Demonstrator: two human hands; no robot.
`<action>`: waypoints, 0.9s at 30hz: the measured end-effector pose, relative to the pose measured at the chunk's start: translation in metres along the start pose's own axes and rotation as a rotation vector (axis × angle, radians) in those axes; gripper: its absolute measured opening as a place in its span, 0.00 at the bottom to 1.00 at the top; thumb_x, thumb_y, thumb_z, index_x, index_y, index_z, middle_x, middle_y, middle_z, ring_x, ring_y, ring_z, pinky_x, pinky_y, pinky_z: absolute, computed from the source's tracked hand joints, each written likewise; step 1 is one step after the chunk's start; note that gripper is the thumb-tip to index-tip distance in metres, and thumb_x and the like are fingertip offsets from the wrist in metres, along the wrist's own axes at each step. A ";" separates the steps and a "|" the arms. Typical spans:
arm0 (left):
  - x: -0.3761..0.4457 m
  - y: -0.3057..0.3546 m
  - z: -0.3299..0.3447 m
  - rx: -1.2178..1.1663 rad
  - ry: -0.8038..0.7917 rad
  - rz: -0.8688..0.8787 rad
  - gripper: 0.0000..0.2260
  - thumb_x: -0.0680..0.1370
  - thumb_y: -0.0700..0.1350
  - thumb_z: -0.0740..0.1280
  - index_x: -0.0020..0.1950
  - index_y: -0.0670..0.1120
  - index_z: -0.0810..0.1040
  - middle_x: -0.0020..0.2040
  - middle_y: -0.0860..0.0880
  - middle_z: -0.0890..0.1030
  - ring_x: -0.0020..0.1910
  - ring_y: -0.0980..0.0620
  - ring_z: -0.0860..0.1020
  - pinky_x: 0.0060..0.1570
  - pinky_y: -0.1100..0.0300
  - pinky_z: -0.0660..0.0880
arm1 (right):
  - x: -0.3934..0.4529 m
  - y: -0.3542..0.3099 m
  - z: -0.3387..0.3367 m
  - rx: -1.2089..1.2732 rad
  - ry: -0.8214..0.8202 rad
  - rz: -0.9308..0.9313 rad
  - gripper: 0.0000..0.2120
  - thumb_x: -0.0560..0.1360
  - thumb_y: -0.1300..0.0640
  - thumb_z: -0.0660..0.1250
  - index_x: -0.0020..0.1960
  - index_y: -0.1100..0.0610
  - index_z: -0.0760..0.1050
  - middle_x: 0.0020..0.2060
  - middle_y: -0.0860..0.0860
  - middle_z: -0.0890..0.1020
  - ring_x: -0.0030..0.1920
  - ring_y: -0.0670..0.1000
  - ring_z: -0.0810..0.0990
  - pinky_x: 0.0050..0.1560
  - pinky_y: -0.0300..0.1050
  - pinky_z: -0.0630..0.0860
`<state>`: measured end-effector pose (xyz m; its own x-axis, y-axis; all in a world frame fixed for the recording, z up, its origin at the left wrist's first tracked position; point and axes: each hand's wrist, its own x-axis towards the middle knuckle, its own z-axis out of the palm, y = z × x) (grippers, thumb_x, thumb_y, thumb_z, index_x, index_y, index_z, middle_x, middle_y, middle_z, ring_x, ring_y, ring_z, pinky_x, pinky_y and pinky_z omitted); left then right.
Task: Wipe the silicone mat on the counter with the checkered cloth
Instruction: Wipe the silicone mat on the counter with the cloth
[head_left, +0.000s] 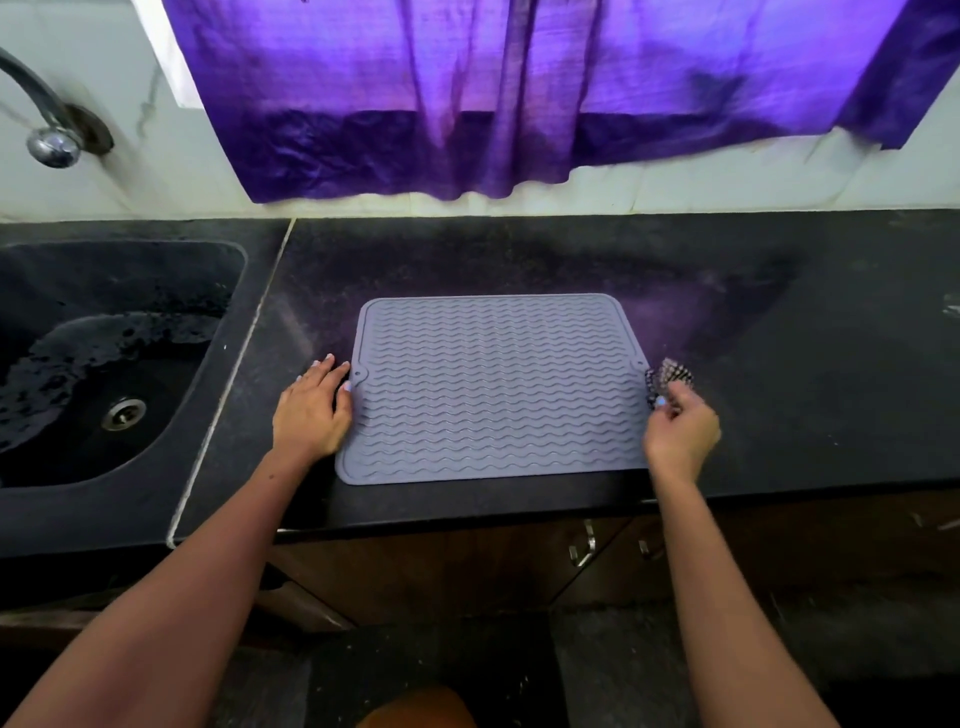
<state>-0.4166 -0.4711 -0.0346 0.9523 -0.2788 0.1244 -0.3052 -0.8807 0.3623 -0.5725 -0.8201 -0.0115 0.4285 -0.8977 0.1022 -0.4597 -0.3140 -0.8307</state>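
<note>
Grey ribbed rectangular silicone mat (496, 389) lies flat near the dark bench's (779, 338) front edge, long axis left-right; left hand (311, 410) rests flat-fingered on its left edge, right hand (680, 434) pinches bunched checkered cloth (670, 375) just beside its right edge.

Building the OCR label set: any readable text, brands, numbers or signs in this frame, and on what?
None readable. The silicone mat shows only wavy ridges; the checkered cloth in the right hand shows only its pattern. The tap, curtain and counter carry no visible lettering.
</note>
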 end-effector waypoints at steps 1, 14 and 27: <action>0.004 0.002 -0.001 -0.011 0.025 -0.015 0.21 0.80 0.49 0.53 0.70 0.42 0.69 0.72 0.42 0.68 0.73 0.44 0.64 0.70 0.46 0.61 | -0.010 0.006 0.003 -0.096 -0.017 -0.118 0.19 0.74 0.68 0.62 0.64 0.64 0.74 0.62 0.59 0.77 0.63 0.58 0.73 0.66 0.49 0.68; 0.034 -0.003 0.009 0.141 -0.082 0.013 0.28 0.79 0.53 0.45 0.76 0.42 0.58 0.77 0.42 0.55 0.77 0.46 0.52 0.75 0.48 0.45 | 0.061 -0.056 0.001 -0.242 -0.244 0.055 0.13 0.73 0.63 0.64 0.56 0.61 0.80 0.57 0.62 0.80 0.60 0.61 0.76 0.65 0.48 0.71; 0.039 -0.011 0.019 0.116 -0.049 -0.008 0.30 0.76 0.55 0.44 0.76 0.47 0.58 0.78 0.48 0.54 0.77 0.51 0.52 0.75 0.52 0.45 | 0.057 -0.057 0.068 -0.655 -0.281 -0.354 0.17 0.72 0.63 0.66 0.60 0.60 0.76 0.60 0.61 0.76 0.59 0.62 0.72 0.60 0.52 0.70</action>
<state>-0.3760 -0.4792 -0.0510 0.9549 -0.2871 0.0752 -0.2968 -0.9206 0.2538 -0.4688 -0.8326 0.0039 0.7749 -0.6262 0.0858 -0.5856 -0.7624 -0.2753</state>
